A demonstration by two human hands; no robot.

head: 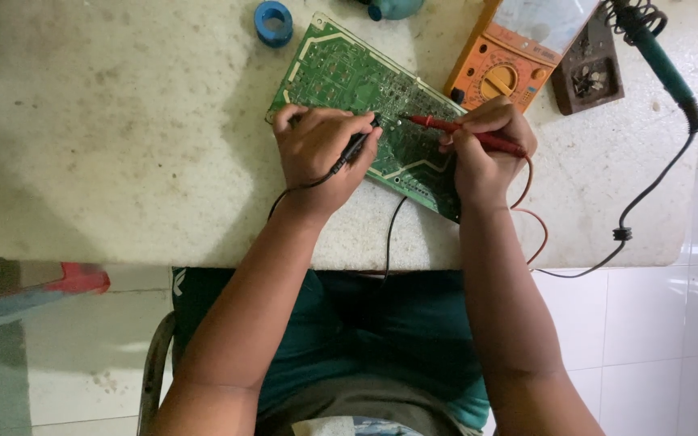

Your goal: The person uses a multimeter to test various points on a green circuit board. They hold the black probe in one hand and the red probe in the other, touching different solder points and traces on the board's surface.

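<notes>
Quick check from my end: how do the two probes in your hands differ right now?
The red probe sits in the right hand with its long shaft exposed, lying nearly level and pointing left. The black probe in the left hand is mostly hidden and slants up to the right. Their leads match their colours. Both tips meet the green circuit board.

Bare forearms, dark green clothing

Both forearms are uncovered; a dark teal-green garment [365, 323] covers the lap, with a lighter hem below.

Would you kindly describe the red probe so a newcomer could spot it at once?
On the pale stone table lies a green circuit board. The right hand holds the red probe with its tip on the board; the left hand holds a black probe.
</notes>
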